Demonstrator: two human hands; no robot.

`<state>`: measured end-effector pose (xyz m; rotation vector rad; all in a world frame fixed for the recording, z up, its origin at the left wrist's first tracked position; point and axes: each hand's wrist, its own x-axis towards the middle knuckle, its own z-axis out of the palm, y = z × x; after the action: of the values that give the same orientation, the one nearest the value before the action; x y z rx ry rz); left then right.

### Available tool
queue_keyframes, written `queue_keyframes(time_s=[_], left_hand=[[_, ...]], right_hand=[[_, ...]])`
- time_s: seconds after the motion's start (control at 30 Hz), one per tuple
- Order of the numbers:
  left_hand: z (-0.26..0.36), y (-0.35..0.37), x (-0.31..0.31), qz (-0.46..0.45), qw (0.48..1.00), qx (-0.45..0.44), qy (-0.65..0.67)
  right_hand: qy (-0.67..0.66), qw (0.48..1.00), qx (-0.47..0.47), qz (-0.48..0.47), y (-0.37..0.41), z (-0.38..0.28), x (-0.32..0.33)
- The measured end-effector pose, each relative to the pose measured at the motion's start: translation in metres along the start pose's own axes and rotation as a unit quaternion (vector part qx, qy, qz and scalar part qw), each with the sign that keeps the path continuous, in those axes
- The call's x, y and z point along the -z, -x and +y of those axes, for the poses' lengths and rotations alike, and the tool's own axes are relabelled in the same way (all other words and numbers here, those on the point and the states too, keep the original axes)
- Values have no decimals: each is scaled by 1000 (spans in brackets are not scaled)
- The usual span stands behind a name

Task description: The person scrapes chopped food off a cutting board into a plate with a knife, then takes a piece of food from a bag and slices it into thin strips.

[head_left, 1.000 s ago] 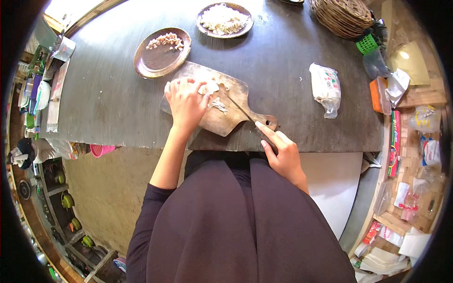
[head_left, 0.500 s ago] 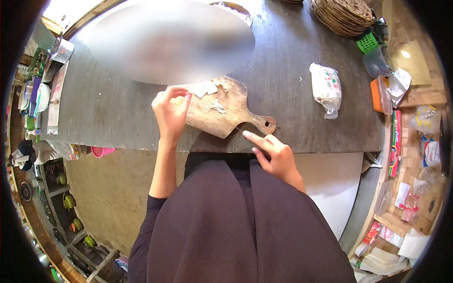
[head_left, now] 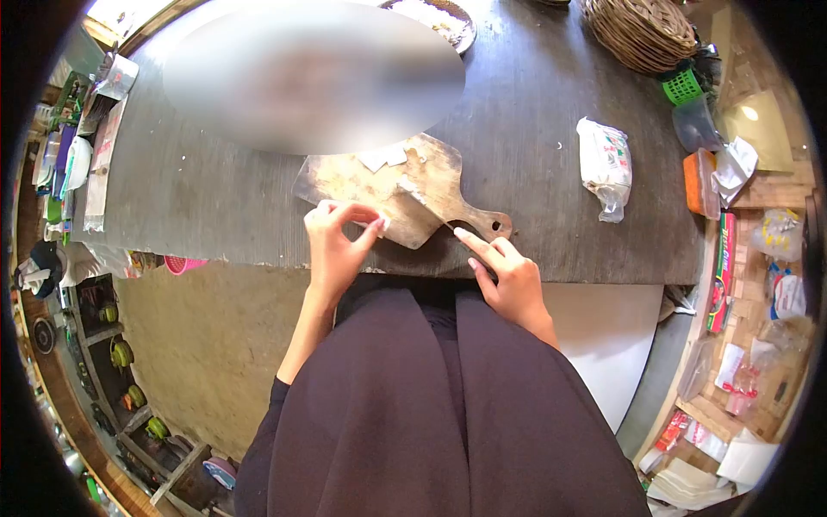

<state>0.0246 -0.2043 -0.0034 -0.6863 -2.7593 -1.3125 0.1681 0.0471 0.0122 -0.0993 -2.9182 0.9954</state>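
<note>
My left hand (head_left: 338, 246) is at the lower left edge of a wooden cutting board (head_left: 441, 177), thumb and forefinger pinched on a small white piece (head_left: 384, 224). Beside the board's handle, my right hand (head_left: 510, 277) is closed round a knife, its forefinger stretched along it. The thin knife blade (head_left: 429, 207) points up and left over the board; its handle is hidden by my fingers. Flat white slices (head_left: 382, 158) lie near the board's top edge, with small pale scraps around them.
On the dark table (head_left: 525, 112), a white plastic packet (head_left: 605, 165) lies to the right. A bowl of pale pieces (head_left: 438, 19) stands at the back. Woven baskets (head_left: 639, 33) and a green basket (head_left: 681, 87) are at the far right. A blurred patch hides the upper left.
My left hand has moved right and down, to the board's lower edge, and a white piece now shows in its fingers. The knife blade now shows over the board.
</note>
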Motion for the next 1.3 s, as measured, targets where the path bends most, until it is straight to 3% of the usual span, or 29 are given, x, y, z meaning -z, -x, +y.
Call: queue_keyframes(time_s=[0.07, 0.13, 0.27, 0.43, 0.57, 0.73, 1.0, 1.3], left_hand=[[4, 1, -7, -16, 1000, 16, 9], [11, 1, -10, 21, 989, -48, -141], [3, 6, -13, 34, 990, -20, -139], [2, 10, -15, 39, 977, -89, -188], [3, 12, -19, 37, 982, -61, -176], [-3, 19, -25, 76, 976, -101, -180], [-1, 21, -27, 79, 976, -91, -179], [-2, 21, -27, 75, 978, -92, -172]], right_hand=[[-4, 1000, -1, 0, 0, 0, 3], [-7, 1000, -4, 1, 2, 1, 4], [-22, 1000, 16, 6, 6, 4, 4], [-34, 999, 25, 2, 11, 2, 3], [-36, 999, 19, -5, 15, 0, 2], [-35, 999, 16, -19, 18, -3, -1], [34, 998, 46, 1, 20, -4, -3], [7, 998, 65, 7, 16, 0, -13]])
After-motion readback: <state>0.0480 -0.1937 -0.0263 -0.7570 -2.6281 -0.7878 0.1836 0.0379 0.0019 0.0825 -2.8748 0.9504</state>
